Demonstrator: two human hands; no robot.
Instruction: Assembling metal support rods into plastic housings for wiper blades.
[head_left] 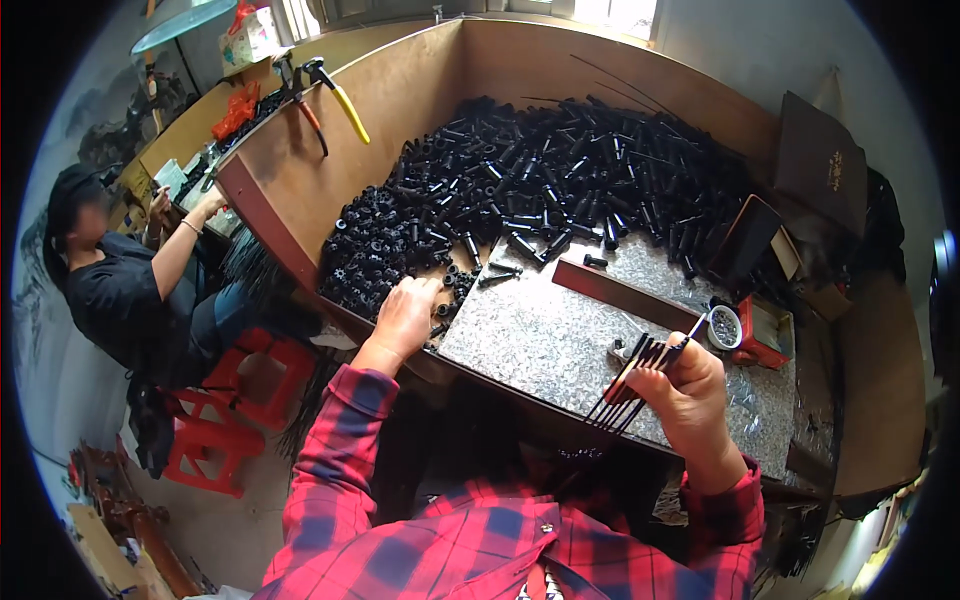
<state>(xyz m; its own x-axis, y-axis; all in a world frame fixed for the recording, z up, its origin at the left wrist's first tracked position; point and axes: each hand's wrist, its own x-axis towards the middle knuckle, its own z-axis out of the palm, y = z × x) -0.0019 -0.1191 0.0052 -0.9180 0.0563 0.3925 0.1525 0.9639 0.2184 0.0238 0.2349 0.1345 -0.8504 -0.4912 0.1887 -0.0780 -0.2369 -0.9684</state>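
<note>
My left hand is at the near left edge of the pile, back upward, its fingers curled down among small black ribbed parts. Its fingertips are hidden, so I cannot make out what they hold. Raised over the right part of the speckled stone slab, my right hand is closed around several thin dark rods, fanned out slantwise. A slim pale-tipped stick also rises from its fingers. Beyond the slab lies a big heap of black tubular parts.
A brown strip lies across the slab. Near my right hand stand a white cup of small bits and a red box. Two pliers hang on the wooden side wall. At left, a co-worker sits near red stools.
</note>
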